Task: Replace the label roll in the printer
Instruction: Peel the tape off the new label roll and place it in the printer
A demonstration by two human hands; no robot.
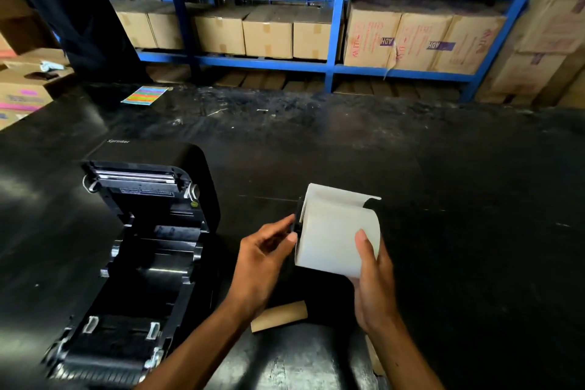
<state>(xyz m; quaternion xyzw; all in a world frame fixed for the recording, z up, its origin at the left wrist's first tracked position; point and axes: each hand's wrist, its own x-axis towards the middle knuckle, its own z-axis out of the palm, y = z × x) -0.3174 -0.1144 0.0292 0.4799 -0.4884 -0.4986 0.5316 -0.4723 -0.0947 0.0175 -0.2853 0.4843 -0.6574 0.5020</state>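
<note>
A black label printer (pixel 139 250) stands at the left of the black table with its lid swung up and its roll bay showing no roll. A white label roll (pixel 332 234) is held above the table to the printer's right, its loose end curling up at the top. My right hand (pixel 373 282) grips the roll from below, thumb across its face. My left hand (pixel 262 260) pinches a black holder part (pixel 297 222) at the roll's left end. A bare brown cardboard core (pixel 281 315) lies on the table under my hands.
A colourful striped sticker sheet (pixel 145 95) lies at the table's far left edge. Blue shelving (pixel 335 25) stacked with cardboard boxes runs behind the table. A person in dark clothes (pixel 72 9) stands at the far left beside more boxes (pixel 22 95).
</note>
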